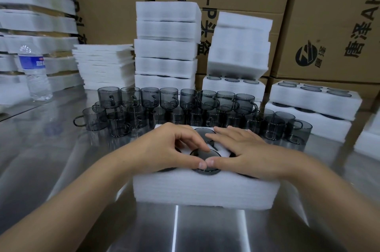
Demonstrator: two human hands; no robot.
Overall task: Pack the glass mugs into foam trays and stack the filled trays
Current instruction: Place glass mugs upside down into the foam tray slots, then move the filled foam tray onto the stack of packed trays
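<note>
A white foam tray (205,192) lies in front of me on the steel table, with smoky grey glass mugs sunk upside down in its holes. My left hand (170,149) and my right hand (244,149) lie on top of the tray, fingers spread, thumbs touching over the front middle mug (202,170). Another mug base (202,134) shows between my fingers. The hands hide the other holes. Behind the tray stand several loose grey mugs (168,99), stacked in two layers.
Stacks of filled foam trays rise at the back centre (166,46), back right (238,46) and right (312,103). Flat foam sheets (104,64) lie back left beside a water bottle (36,74). Cardboard boxes (329,15) form the back wall.
</note>
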